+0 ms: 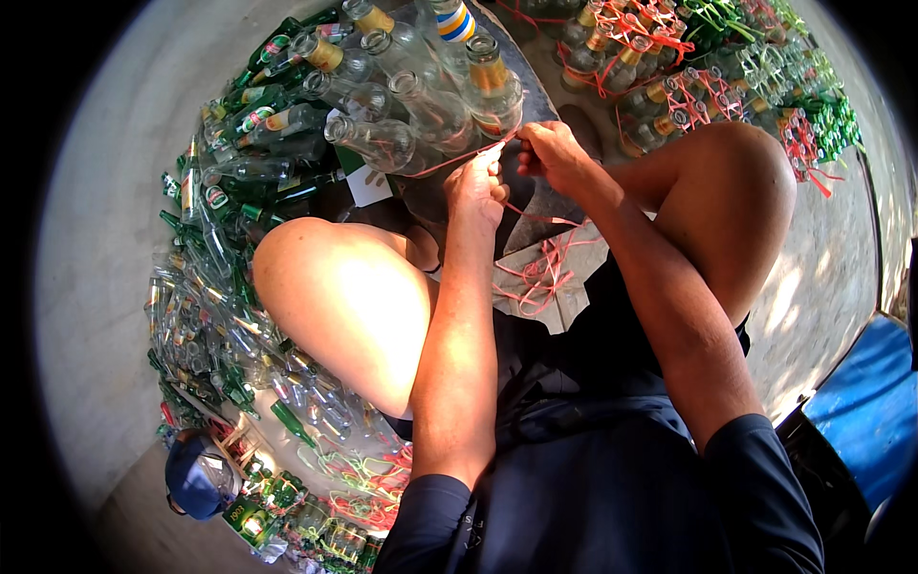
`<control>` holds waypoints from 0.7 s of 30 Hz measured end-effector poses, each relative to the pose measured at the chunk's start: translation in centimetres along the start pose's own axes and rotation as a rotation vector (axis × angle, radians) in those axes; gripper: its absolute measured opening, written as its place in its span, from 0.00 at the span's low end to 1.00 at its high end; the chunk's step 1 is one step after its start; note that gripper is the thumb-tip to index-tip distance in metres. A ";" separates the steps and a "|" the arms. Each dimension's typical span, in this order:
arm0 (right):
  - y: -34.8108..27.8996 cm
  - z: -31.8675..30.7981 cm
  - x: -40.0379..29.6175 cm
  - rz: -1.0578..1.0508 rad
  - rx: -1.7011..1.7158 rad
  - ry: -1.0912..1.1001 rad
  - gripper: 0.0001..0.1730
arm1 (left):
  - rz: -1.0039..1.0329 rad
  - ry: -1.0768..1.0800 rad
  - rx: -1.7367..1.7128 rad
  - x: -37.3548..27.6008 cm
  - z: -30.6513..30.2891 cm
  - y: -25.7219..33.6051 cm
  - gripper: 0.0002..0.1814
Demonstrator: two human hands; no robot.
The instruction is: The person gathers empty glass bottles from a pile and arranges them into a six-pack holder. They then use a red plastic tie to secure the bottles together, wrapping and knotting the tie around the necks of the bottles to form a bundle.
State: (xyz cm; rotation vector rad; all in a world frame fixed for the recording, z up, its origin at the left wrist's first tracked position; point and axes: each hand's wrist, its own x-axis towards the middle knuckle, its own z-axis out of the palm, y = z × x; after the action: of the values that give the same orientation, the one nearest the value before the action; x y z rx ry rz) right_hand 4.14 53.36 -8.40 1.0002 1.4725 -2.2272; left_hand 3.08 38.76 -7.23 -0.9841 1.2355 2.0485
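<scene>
A cluster of clear glass bottles (430,107) stands upright before me, some with gold neck labels. Along its near side runs a red plastic strap (459,159), pulled straight. My left hand (477,188) grips this strap close to the nearest bottles, thumb on top and fingers curled. Just to the right, my right hand (552,154) pinches the strap between thumb and forefinger beside a gold-necked bottle (495,86). The strap's path behind the cluster is hidden. Loose strap trails below my hands towards a tangled heap of red strapping (541,276) between my legs.
A pile of loose green and clear bottles (237,186) spreads along the left. Bottles bundled with red strapping (638,54) stand at the upper right, near green-tied bundles (774,79). A blue cap (201,473) is at lower left. My bent knees flank the work.
</scene>
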 end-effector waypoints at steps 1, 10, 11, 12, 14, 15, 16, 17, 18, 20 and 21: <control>-0.2 0.0 -0.3 0.017 0.023 -0.025 0.08 | 0.001 -0.009 -0.001 0.1 -0.2 -0.1 0.08; -0.5 -0.5 -1.1 -0.038 0.039 -0.061 0.11 | 0.002 -0.001 0.057 -0.6 -0.2 -0.1 0.08; -0.5 -0.5 -1.0 -0.037 0.040 -0.064 0.11 | 0.000 0.002 0.061 -0.7 -0.2 -0.1 0.08; -0.4 -0.5 -1.0 -0.034 0.041 -0.068 0.11 | 0.005 0.002 0.061 -0.8 -0.2 -0.1 0.08; -0.4 -0.5 -1.0 -0.038 0.050 -0.075 0.11 | 0.015 0.002 0.062 -0.9 -0.1 -0.1 0.08; -0.4 -0.5 -1.1 -0.044 0.058 -0.079 0.11 | 0.017 0.001 0.055 -0.9 -0.2 -0.1 0.08; -0.4 -0.5 -1.1 -0.049 0.066 -0.083 0.11 | 0.019 0.000 0.047 -0.8 -0.2 -0.2 0.08; -0.4 -0.4 -1.1 -0.040 0.043 -0.079 0.10 | 0.022 -0.001 0.040 -0.7 -0.3 -0.2 0.08; -0.4 -0.4 -1.0 -0.032 0.020 -0.073 0.10 | 0.031 0.004 0.042 -0.7 -0.3 -0.3 0.07; -0.4 -0.2 -1.0 -0.033 -0.025 -0.057 0.10 | 0.051 0.015 0.046 -0.6 -0.2 -0.4 0.06; -0.3 -0.1 -0.9 -0.044 -0.048 -0.047 0.11 | 0.063 0.017 0.053 -0.7 -0.1 -0.3 0.06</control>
State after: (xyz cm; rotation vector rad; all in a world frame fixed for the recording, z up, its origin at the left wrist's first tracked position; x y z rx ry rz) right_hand 4.71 53.45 -7.59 0.9032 1.5335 -2.2189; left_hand 3.79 38.74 -6.82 -0.9511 1.3389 2.0479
